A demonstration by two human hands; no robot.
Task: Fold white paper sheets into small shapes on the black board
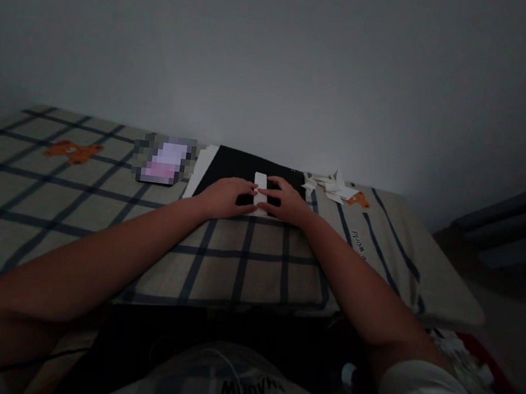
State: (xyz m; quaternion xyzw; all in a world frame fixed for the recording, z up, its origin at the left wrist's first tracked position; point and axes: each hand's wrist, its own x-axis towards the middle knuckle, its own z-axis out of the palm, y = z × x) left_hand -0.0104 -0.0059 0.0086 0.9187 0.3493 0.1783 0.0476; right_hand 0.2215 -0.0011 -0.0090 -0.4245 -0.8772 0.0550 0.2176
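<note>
A narrow strip of folded white paper (260, 179) lies upright in view on a black flat folder or board (243, 164). From the left, my left hand (227, 197) holds the strip's edge between thumb and fingertips. My right hand (288, 201) grips it from the other side, its fingertips lying partly over the paper. The fingertips of both hands nearly meet there, and they hide the middle of the strip. White sheets (203, 161) stick out from under the folder's left side.
A phone with a blurred lit screen (166, 163) lies left of the folder. Several folded white paper pieces (334, 186) sit to the right. A checked cloth (99, 202) covers the table, which stands against a grey wall (270, 63). Below the table edge is a clear bottle (348, 386).
</note>
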